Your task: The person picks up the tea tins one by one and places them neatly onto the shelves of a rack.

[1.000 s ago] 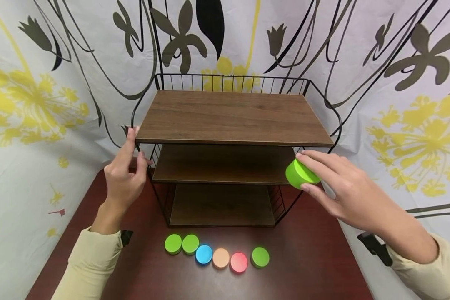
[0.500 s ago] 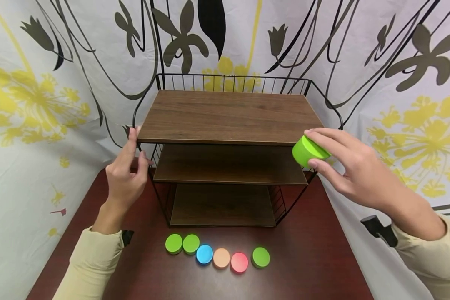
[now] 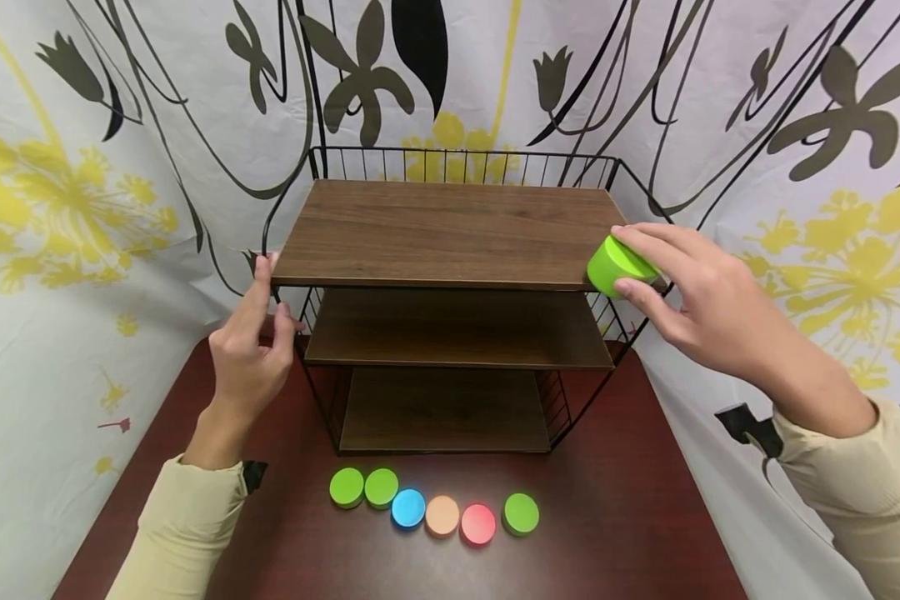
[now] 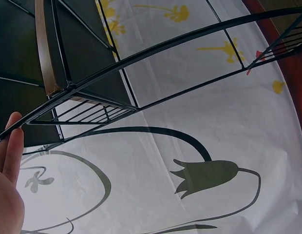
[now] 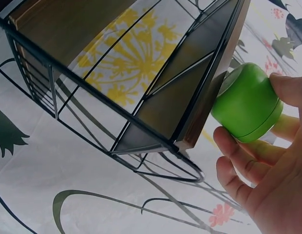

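Note:
A dark rack with three wooden shelves stands on the table; its top shelf (image 3: 457, 233) is uppermost. My left hand (image 3: 247, 354) holds the black wire frame (image 4: 156, 46) at the rack's left front corner. Some of its fingers are hidden in the head view. Between thumb and fingers, my right hand (image 3: 708, 300) grips a green round container (image 3: 617, 265), tilted, at the top shelf's front right corner. The right wrist view shows a seam around the container (image 5: 248, 105), beside the shelf edge; whether they touch I cannot tell.
On the red-brown table (image 3: 607, 533), in front of the rack, several round discs form a row: green ones (image 3: 347, 487), a blue one (image 3: 408, 508), an orange one (image 3: 442, 516) and a red one (image 3: 477, 524). Patterned cloth (image 3: 817, 275) surrounds the rack at back and sides.
My right hand has raised the green container from in front of the middle shelf to the height of the top shelf's right corner. My left hand stays in place on the frame.

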{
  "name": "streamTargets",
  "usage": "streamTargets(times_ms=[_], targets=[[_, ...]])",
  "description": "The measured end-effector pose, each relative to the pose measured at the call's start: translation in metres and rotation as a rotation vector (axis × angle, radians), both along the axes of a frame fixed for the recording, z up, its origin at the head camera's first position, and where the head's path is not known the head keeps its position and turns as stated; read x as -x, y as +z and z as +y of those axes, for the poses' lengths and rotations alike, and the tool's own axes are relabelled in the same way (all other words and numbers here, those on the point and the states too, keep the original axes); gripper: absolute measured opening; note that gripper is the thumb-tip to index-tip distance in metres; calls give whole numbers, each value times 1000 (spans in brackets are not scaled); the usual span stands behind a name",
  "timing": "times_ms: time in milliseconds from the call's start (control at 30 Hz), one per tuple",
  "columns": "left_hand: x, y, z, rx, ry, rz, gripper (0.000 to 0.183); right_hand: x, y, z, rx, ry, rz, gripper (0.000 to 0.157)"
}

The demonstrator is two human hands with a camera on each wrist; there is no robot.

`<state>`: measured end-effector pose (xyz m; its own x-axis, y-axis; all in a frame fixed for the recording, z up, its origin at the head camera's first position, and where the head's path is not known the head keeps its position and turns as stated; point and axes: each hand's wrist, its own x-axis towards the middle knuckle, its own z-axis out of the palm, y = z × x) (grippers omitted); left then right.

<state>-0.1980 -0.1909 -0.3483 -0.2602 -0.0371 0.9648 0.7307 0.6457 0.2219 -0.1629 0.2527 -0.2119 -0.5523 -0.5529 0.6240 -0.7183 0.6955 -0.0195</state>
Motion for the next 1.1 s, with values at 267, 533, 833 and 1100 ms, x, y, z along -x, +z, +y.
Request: streamTargets(times_ms=[267, 533, 833, 1100], targets=[[-1, -1, 0, 3, 7, -5, 54, 5, 3, 2, -24, -46, -24, 54], [-3, -1, 1, 2, 11, -1, 50, 11, 4, 3, -53, -87, -15, 55], [-5, -2, 2, 3, 22, 10, 50, 13, 6, 4, -59, -103, -27, 54], [-7, -2, 4, 14, 28, 8, 50, 16, 4, 7, -56, -120, -38, 51]])
